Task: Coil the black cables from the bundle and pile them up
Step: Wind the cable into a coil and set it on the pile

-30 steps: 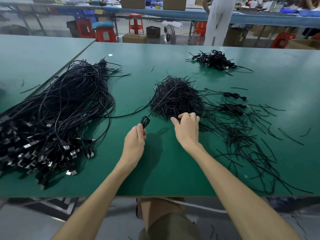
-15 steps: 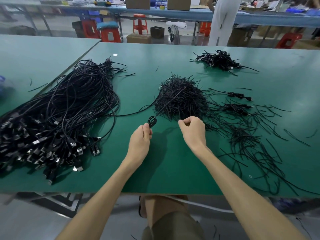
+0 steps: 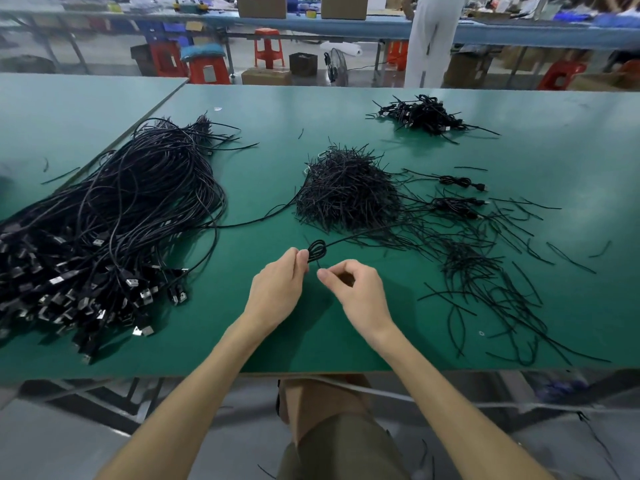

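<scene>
A big bundle of long black cables (image 3: pixel 104 220) with metal plugs lies on the left of the green table (image 3: pixel 263 341). My left hand (image 3: pixel 277 289) pinches a small coil of black cable (image 3: pixel 317 251) between thumb and fingers; its free length runs right over the loose ties. My right hand (image 3: pixel 356 292) is just right of the coil, fingers curled, thumb and forefinger pinched on what looks like a thin black tie, which is hard to make out. A pile of finished coils (image 3: pixel 419 114) sits at the far right.
A heap of short black ties (image 3: pixel 346 195) lies behind my hands, and loose ties (image 3: pixel 485 271) are scattered to the right. Two single coiled cables (image 3: pixel 457 181) lie beside the heap. A person in white (image 3: pixel 433 39) stands beyond the table, among stools and boxes.
My right hand has drawn back from the tie heap, closed its fingers and come in beside the coil. The left hand has kept its hold on the coil.
</scene>
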